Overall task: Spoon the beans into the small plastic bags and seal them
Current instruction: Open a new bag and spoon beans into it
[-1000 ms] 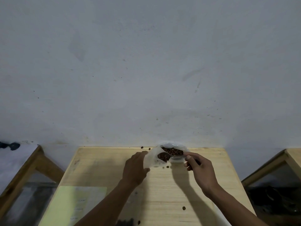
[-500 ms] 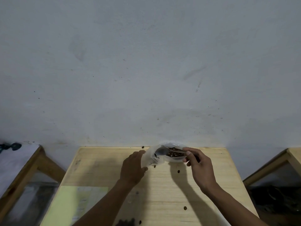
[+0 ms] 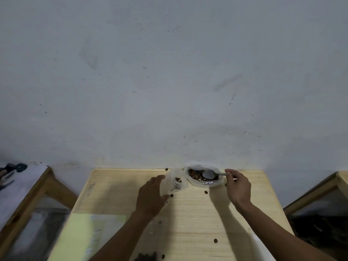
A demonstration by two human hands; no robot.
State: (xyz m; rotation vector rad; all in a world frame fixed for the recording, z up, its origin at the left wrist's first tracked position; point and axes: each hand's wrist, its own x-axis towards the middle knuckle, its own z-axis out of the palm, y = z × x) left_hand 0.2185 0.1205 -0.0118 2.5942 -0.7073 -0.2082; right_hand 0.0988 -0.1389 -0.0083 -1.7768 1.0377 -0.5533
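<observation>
From the head camera we see our left hand (image 3: 150, 196) pinching a small bag (image 3: 174, 182) just left of the bean bag (image 3: 204, 176), a few beans inside. Our right hand (image 3: 237, 187), fingers clamped on the spoon (image 3: 209, 174), holds its bowl over the beans (image 3: 196, 174). Loose beans dot the table (image 3: 197, 213).

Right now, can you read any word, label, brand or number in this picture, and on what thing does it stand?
No text can be read.
Yellow-green sheet on the wooden table: faint marks, too blurred to read.
Small plastic bag and bean bag: no print shows.
Spoon: no mark shows.
</observation>
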